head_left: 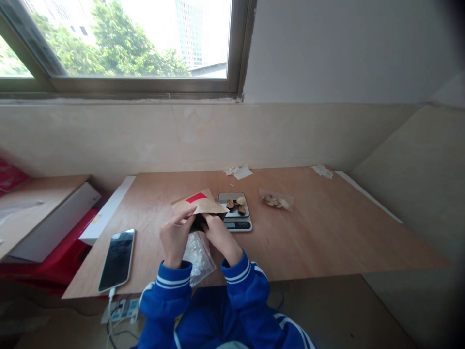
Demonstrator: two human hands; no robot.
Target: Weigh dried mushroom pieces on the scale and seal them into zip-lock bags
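Observation:
My left hand (pixel 175 238) and my right hand (pixel 218 235) grip a folded kraft paper packet (pixel 199 204) with a red patch on its top, just above the table. A dark mass (pixel 199 223) sits between my fingers at the packet's lower edge, and I cannot tell what it is. Below my wrists lies a ziplock plastic bag (pixel 199 257) with white contents. To the right of my hands stands a digital kitchen scale (pixel 236 224) holding several dark-and-tan dried slices (pixel 236 205).
A smartphone (pixel 116 261) lies on the plywood table (pixel 319 232) at left. A transparent bag of dried pieces (pixel 276 199) lies to the right, and paper scraps (pixel 239 171) lie along the back wall. A white box (pixel 54 223) and red bag (pixel 47 264) stand beyond the table's left edge.

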